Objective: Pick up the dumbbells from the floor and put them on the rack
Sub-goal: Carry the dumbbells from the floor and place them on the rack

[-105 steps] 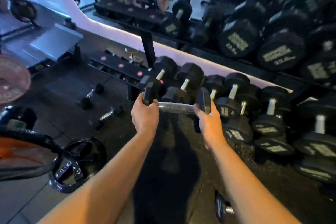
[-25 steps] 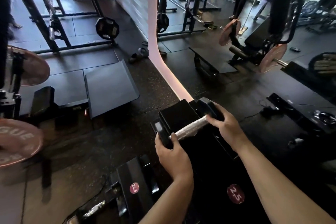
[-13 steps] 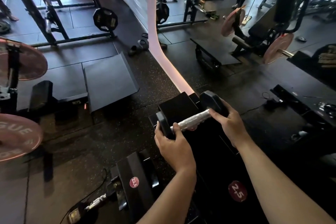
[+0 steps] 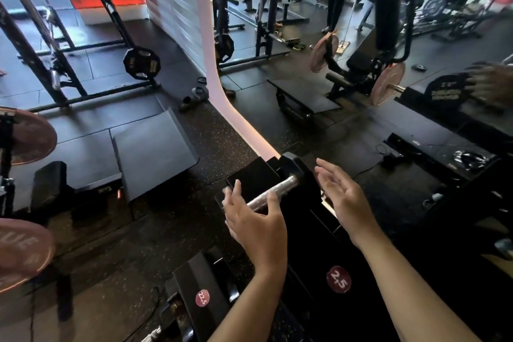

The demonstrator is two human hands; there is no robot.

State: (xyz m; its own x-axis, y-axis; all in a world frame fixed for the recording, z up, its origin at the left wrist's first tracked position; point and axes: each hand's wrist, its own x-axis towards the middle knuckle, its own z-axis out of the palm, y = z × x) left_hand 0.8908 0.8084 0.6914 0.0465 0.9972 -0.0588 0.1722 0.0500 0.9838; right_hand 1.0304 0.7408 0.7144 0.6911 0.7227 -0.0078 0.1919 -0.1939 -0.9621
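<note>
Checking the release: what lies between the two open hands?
In the head view, the dumbbell lies on the rack between the left hand and right hand, its handle running diagonally.

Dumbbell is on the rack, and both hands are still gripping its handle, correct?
Not quite. The head view shows the dumbbell on the rack, but both hands are open and off it: the left hand and right hand grip nothing.

You're in a gym: black steel squat racks [image 4: 55,64] and pink round weight plates [image 4: 387,83] stand on dark rubber flooring [image 4: 172,230] well beyond your fingers.
</note>
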